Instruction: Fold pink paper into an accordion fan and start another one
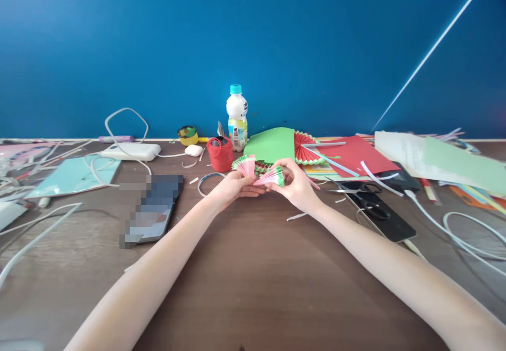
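A small pleated paper fan point(271, 177), pink with green-and-white edges, is held between both hands above the table. My left hand point(234, 186) grips its left section, which spreads upward. On the other side, my right hand point(294, 182) pinches the right section with thumb and fingers. Behind the hands lies a larger red pleated fan point(310, 149) with a green border, partly covered by a green paper sheet point(271, 143). A red paper sheet point(358, 153) is to its right.
A bottle point(237, 122) with a blue cap stands near the wall beside a red pouch point(220, 153). At left are a phone point(156, 211), a power bank point(132, 151) and cables. Black-handled scissors point(373, 208) rest on a dark phone point(395, 227) at right.
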Tool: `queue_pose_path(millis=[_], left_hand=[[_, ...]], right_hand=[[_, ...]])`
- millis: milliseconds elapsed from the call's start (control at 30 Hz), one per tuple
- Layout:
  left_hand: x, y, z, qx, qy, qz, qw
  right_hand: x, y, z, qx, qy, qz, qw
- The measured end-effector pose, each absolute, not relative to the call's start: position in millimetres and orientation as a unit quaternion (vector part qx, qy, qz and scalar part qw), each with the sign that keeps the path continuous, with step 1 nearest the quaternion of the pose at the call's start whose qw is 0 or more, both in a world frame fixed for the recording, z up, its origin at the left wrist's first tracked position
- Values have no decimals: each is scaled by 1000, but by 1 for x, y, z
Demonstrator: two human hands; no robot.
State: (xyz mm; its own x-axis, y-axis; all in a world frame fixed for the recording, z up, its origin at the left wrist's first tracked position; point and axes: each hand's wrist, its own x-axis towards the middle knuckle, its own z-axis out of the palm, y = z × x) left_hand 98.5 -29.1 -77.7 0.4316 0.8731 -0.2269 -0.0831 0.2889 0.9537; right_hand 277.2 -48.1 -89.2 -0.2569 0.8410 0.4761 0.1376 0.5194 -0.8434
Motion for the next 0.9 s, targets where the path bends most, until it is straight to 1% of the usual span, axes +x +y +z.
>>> queue_pose_path(millis=[133, 267, 333, 400, 433, 500, 567, 600, 733, 900], left_hand=[[98, -28, -76, 524, 425, 314, 668], [102, -28, -74, 537, 479, 341, 605], [104, -28, -74, 552, 515, 354, 552], [105, -29, -74, 570, 544, 358, 502], [105, -29, -75, 579, 554, 358, 480], [105, -31, -76, 605, 567, 349, 437], [106, -34, -77, 637, 574, 331, 395], [107, -36, -77, 651, 578, 319, 375], [113, -44, -73, 670, 586, 293, 348], [117, -49, -67, 688, 567, 300, 339]], right_hand=[[280, -47, -86, -322, -748, 341, 470], [287, -41, -83, -298, -807, 319, 397], [291, -37, -82, -289, -822, 339, 355], [294, -35, -81, -291, -808, 381, 342], [294, -35, -80, -301, -790, 398, 357], [292, -35, -78, -333, -744, 400, 419], [290, -36, -76, -367, -710, 362, 480], [288, -37, -75, -378, -704, 338, 497], [284, -42, -71, -390, -720, 267, 508], [281, -47, -65, -386, -742, 202, 510]])
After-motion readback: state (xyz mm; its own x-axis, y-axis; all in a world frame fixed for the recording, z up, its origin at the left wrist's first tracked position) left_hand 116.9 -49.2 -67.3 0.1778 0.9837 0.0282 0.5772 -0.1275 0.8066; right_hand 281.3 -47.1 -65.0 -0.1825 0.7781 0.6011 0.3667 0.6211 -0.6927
